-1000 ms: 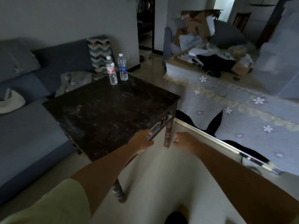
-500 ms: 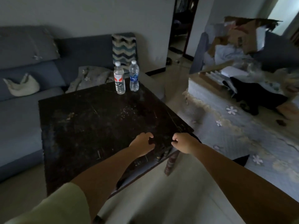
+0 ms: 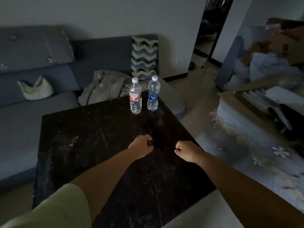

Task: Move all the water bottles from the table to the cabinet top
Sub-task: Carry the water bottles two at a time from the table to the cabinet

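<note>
Two clear water bottles stand upright side by side at the far edge of a dark wooden table (image 3: 79, 145). One bottle has a red label (image 3: 135, 96), the other a blue label (image 3: 153, 94). My left hand (image 3: 141, 148) hovers over the middle of the table with its fingers loosely curled and holds nothing. Beside it, my right hand (image 3: 185, 151) is also curled and holds nothing. Both hands are well short of the bottles. No cabinet is in view.
A blue-grey sofa (image 3: 41, 102) wraps the table's left and far sides, with a zigzag cushion (image 3: 144, 58), a crumpled cloth (image 3: 105, 88) and a white bag (image 3: 35, 88) on it. A flowered cover (image 3: 256, 155) lies at right. A doorway (image 3: 209, 35) opens behind.
I have moved closer over the table and turned left. Both hands have gone forward from the near table corner to above its middle, still curled and holding nothing. The bottles have not moved.
</note>
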`<act>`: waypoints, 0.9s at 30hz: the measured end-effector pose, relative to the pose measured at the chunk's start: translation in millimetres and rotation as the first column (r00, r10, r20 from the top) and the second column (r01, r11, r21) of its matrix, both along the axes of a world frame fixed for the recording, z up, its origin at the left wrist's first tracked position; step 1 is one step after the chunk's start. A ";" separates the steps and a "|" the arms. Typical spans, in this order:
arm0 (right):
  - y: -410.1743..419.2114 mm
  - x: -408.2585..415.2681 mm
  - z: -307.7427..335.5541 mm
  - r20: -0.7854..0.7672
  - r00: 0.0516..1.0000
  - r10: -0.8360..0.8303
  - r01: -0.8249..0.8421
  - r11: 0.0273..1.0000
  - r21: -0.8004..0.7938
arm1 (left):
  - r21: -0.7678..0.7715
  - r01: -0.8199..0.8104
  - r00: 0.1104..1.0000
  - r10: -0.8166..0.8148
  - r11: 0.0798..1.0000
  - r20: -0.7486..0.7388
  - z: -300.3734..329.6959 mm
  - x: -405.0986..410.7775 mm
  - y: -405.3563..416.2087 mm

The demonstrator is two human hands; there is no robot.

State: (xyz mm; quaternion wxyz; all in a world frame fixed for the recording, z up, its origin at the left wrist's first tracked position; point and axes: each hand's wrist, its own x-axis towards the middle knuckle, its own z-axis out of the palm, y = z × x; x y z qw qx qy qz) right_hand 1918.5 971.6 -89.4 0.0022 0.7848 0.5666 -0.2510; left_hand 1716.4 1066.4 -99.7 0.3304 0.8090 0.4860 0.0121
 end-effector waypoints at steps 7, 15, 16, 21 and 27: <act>105.9 28.0 -19.6 -0.038 0.998 0.050 -0.051 0.999 -0.012 | -0.033 -0.156 0.987 0.157 0.987 0.029 -19.2 13.1 80.0; 241.5 49.5 -41.0 -0.488 0.863 -0.131 0.274 0.932 0.235 | -0.055 -0.655 0.709 0.638 0.753 0.301 -36.1 51.2 168.5; 258.9 51.3 -43.7 -0.547 0.828 -0.124 0.311 0.913 0.263 | -0.070 -0.700 0.650 0.675 0.711 0.350 -37.2 56.2 181.0; 316.6 43.8 -56.7 -0.720 0.692 -0.051 0.414 0.845 0.338 | -0.196 -0.718 0.520 0.701 0.668 0.488 -47.9 75.7 228.4; 344.1 28.5 -81.3 -0.761 0.646 -0.057 0.537 0.742 0.400 | -0.240 -0.768 0.361 0.711 0.594 0.603 -72.2 86.2 255.5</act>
